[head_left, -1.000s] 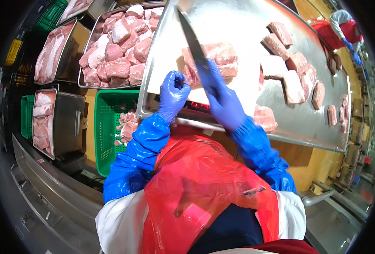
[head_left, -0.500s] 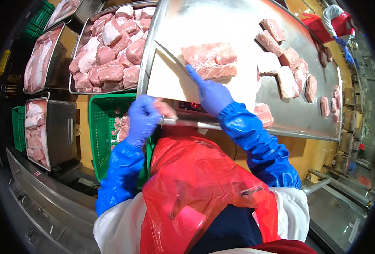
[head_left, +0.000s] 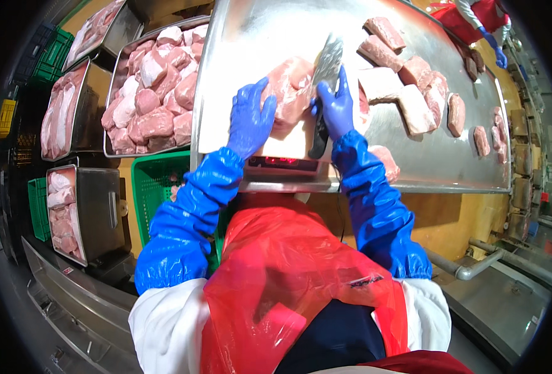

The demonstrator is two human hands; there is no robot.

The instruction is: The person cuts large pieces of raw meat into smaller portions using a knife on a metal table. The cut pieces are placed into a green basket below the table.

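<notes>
Both my gloved hands have moved onto the pink meat slab [head_left: 291, 90] on the steel table [head_left: 251, 43]: left hand [head_left: 249, 121], earlier by the green crate [head_left: 157, 184], now lies flat, fingers spread, against it. My right hand [head_left: 337, 106] grips the knife [head_left: 326, 68], blade on the marbled slab.

The handle of the broad steel knife [head_left: 327, 65] is hidden under the blue-gloved right hand [head_left: 337, 107]. The red digits on the scale display [head_left: 282, 163] at the steel table's [head_left: 251, 37] near edge are too blurred to be read. The green plastic crate [head_left: 157, 187] is partly covered by the blue left sleeve [head_left: 185, 218].
</notes>
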